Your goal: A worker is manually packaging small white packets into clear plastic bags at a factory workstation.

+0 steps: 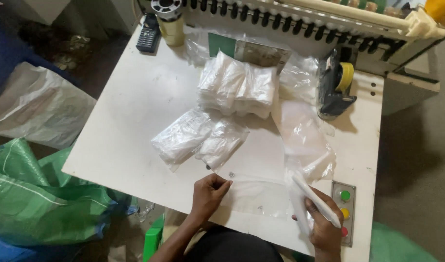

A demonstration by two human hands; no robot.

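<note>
Clear plastic bag (261,196) — flat (crinkled) — under left hand (209,191).

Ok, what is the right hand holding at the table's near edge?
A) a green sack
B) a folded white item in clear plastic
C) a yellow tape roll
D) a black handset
B: the right hand grips a long folded white item partly in a clear plastic bag, while the left hand pinches that bag's edge on the white table.
</note>
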